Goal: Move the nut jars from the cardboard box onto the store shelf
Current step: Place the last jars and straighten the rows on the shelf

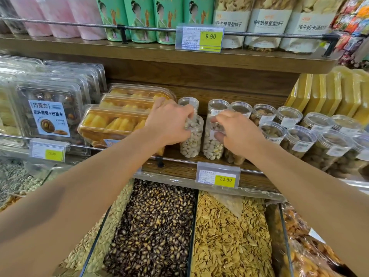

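At the wooden shelf's (179, 172) front edge, above a yellow tag reading 23.80 (225, 179), the left hand (169, 122) and right hand (237, 134) each grasp one of two upright pistachio jars (190, 144).

Both your arms reach far forward, bare; your left hand (169, 122) and right hand (238, 132) each curl fingers (188, 116) in a grip.

Green tins (139, 19) above, striped seeds bin (153, 232) below, yellow price tag (225, 179)
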A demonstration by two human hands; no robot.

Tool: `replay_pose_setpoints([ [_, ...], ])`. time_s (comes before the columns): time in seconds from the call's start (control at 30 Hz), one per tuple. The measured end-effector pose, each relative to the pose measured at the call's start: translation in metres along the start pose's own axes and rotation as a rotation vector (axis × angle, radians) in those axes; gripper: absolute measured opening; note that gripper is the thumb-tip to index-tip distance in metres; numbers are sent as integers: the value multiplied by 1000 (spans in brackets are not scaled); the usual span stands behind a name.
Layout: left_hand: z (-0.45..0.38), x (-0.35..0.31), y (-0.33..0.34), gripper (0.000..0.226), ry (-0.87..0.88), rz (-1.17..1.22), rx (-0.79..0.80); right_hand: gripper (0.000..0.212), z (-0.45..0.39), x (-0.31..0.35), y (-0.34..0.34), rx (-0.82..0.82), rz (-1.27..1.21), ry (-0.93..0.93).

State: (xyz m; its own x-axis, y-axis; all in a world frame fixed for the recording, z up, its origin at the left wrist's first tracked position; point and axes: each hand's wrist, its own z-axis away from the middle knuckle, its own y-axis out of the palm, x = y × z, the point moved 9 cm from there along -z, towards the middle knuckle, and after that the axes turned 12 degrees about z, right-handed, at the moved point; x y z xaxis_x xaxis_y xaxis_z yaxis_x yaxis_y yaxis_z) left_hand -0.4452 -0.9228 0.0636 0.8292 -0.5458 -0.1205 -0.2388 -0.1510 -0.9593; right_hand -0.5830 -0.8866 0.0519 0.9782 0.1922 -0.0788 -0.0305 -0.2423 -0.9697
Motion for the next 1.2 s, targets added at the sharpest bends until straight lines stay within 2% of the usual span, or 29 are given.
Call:
replay_pose_setpoints([
  [0.07, 1, -6, 2, 56, -16, -39, 6, 44, 0, 0, 0, -2, -8, -4],
  [0.1, 2, -11, 4, 58, -10, -70, -2, 44, -1, -1, 0, -4, -16, -3],
  [0.27, -2, -11, 4, 38, 46, -41, 12, 45, 0, -2, 1, 0, -27, -11],
  [0.37, -4, -5, 0, 49, 15, 7, 23, 44, 1, -2, 1, -6, -20, -3],
  [0.43, -3, -6, 2, 57, -9, -53, 28, 44, 1, -2, 1, -7, -24, 0],
  [0.57, -5, -6, 5, 43, 28, -63, 18, 45, 1, -1, 2, -12, -30, -3],
  [0.77, -4, -3, 7, 44, 71, -36, 19, 44, 1, -2, 3, -27, -42, -3],
  [0.9, -2, -1, 5, 48, 40, -71, 7, 40, -3, -2, -5, -31, -76, -17],
  [1.07, 4, 25, -18, 52, -64, -44, -56, 33, -52, -4, -23, -65, -118, -42],
  [1.2, 7, 42, -26, 48, -73, 50, -83, 46, -100, 14, -10, 29, -72, -78],
])
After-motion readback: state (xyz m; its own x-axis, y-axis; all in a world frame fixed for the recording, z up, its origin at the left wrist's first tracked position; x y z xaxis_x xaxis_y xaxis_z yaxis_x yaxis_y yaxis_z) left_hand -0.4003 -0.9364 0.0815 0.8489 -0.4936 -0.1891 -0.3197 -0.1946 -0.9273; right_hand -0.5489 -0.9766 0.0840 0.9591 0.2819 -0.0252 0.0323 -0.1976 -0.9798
